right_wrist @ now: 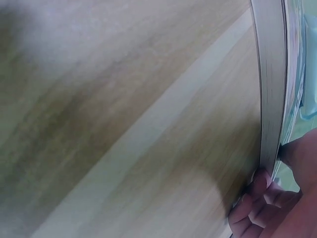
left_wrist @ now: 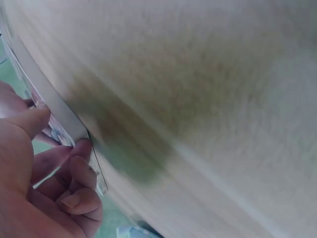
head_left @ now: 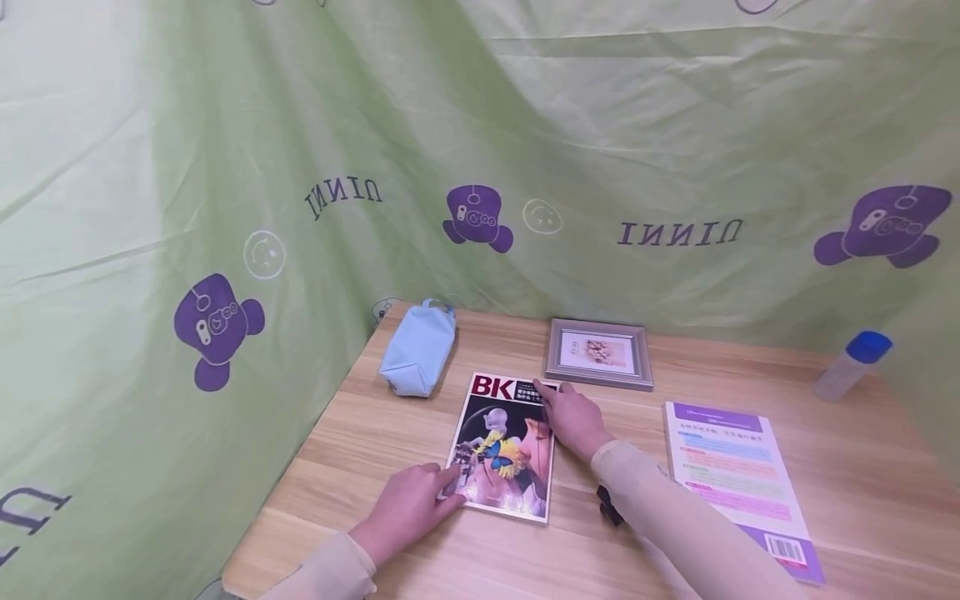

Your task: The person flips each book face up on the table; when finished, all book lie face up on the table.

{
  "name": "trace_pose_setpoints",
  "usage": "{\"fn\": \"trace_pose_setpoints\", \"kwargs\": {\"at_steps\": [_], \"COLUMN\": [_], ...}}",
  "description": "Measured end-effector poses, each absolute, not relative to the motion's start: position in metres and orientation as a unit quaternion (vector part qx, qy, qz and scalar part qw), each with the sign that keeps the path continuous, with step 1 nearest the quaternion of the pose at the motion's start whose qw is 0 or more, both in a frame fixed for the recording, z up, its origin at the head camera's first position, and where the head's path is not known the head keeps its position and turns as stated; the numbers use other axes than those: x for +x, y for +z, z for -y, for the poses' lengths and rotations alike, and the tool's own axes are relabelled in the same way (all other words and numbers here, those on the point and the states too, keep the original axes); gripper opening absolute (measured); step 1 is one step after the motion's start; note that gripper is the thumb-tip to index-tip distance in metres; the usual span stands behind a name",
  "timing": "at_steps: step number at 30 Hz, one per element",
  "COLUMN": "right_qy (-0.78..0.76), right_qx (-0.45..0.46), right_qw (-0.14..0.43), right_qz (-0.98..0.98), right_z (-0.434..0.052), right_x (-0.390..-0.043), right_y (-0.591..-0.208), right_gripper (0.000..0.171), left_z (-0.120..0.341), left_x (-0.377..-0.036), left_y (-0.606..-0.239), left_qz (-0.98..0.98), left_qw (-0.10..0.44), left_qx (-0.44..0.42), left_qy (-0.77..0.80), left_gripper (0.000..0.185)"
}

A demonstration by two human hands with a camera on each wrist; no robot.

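Observation:
A magazine (head_left: 498, 492) with a dark picture cover and large red letters BK lies face up on the table, its top pointing away from me. My left hand (head_left: 411, 507) pinches its near left corner, thumb on the cover; the left wrist view shows the fingers curled at the magazine's edge (left_wrist: 59, 106). At the far right corner, my right hand (head_left: 576, 421) holds the magazine too. In the right wrist view its thumb is over the cover and the fingertips (right_wrist: 260, 183) press against the thick page edge (right_wrist: 272, 84). Whether the fingers reach underneath is partly hidden.
On the wooden table (head_left: 337, 467), a light blue pouch (head_left: 420, 346) lies back left and a framed picture (head_left: 600, 354) behind the magazine. A purple-and-white book (head_left: 735, 467) lies to the right. A blue-capped bottle (head_left: 851, 367) stands back right. Green curtain (head_left: 420, 125) surrounds the table.

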State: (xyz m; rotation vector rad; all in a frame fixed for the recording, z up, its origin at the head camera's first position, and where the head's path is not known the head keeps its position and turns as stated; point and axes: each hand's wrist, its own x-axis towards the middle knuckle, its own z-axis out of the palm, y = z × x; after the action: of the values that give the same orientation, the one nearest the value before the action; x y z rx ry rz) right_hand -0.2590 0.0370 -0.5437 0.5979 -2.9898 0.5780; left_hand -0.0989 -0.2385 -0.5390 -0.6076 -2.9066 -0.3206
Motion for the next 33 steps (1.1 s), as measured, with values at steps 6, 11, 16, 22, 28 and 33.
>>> {"fn": "trace_pose_setpoints", "kwargs": {"at_steps": [6,11,16,22,28,33], "right_qy": [0.199,0.208,0.217,0.208,0.203,0.184], "right_qx": [0.193,0.204,0.228,0.215,0.173,0.140], "right_qw": [0.037,0.087,0.135,0.169,0.156,0.154], "right_qz": [0.960,0.953,0.940,0.939,0.951,0.961], "right_z": [-0.046,-0.049,-0.052,-0.070,-0.117,-0.158], "right_x": [-0.256,-0.249,-0.245,-0.246,-0.237,-0.228], "right_y": [-0.543,-0.539,-0.532,-0.525,-0.524,-0.524], "right_gripper": [0.048,0.043,0.020,0.011,0.012,0.014], "left_z": [0.234,0.238,0.243,0.234,0.193,0.152], "left_x": [-0.109,-0.114,-0.120,-0.133,-0.145,-0.153], "left_y": [-0.542,-0.540,-0.538,-0.534,-0.533,-0.534], "left_qz": [0.965,0.959,0.961,0.953,0.941,0.928], "left_qw": [0.097,0.130,0.135,0.147,0.145,0.136], "left_qx": [-0.212,-0.208,-0.202,-0.232,-0.272,-0.310], "left_qy": [-0.121,-0.144,-0.135,-0.129,-0.138,-0.154], "left_gripper": [0.026,0.015,0.023,0.028,0.030,0.025]}}
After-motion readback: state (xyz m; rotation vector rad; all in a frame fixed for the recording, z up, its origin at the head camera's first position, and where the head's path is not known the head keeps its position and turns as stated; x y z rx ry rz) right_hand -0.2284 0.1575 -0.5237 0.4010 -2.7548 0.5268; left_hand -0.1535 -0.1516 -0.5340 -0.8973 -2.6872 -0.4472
